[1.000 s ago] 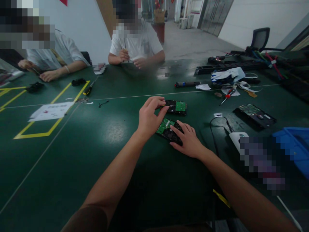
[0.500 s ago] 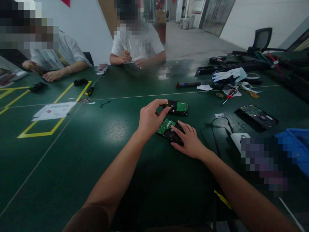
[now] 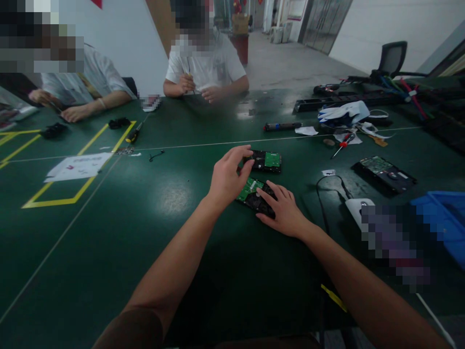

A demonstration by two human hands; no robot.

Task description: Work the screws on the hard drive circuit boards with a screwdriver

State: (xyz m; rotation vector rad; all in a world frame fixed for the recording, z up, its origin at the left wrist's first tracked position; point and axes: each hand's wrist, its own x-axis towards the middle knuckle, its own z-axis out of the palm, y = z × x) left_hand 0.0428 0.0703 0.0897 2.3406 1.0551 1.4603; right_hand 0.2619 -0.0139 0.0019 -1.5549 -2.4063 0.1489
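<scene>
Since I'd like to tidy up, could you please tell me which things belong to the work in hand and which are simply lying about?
Seemingly in the work:
nearer hard drive, under the right hand
farther hard drive, left hand at its end, contact unclear

Apparently just lying about:
third hard drive, untouched
red-handled screwdriver
printed sheet
blue bin

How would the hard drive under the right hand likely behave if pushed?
The hard drive looks rigid, being a boxy slab. Flat on the table, it would probably slide, not tip. Its exposed green board may be fragile.
</scene>
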